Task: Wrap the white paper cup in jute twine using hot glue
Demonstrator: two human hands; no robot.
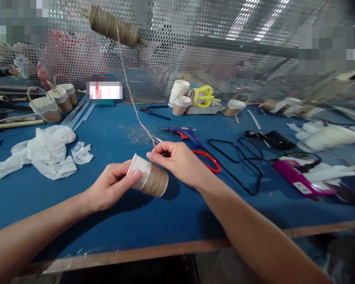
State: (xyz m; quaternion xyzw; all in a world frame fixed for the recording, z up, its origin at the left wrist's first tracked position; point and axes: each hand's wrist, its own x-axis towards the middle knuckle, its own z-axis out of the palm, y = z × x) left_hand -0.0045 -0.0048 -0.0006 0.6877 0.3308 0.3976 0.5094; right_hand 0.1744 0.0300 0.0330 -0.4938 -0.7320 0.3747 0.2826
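Observation:
My left hand [116, 183] grips a white paper cup [139, 163] near its rim, tilted on its side above the table. Brown twine is wound round the cup's lower half [156, 180]. Just above the wound part, my right hand [177, 159] pinches the twine [133, 103] between thumb and forefinger. That strand runs up to a large twine spool [114, 27] hung on a rod at the mesh. Scissors with red handles [211, 161] lie behind my right hand, which partly hides them. A blue glue gun [185, 134] rests just beyond.
White lace [47, 150] is heaped at left. Finished cup baskets [45, 110] stand behind it. Pliers [155, 111], a grey tray [203, 107] with yellow-handled scissors, and another basket [234, 107] are at the back. A black cable [239, 173] and purple power strip [303, 179] lie right.

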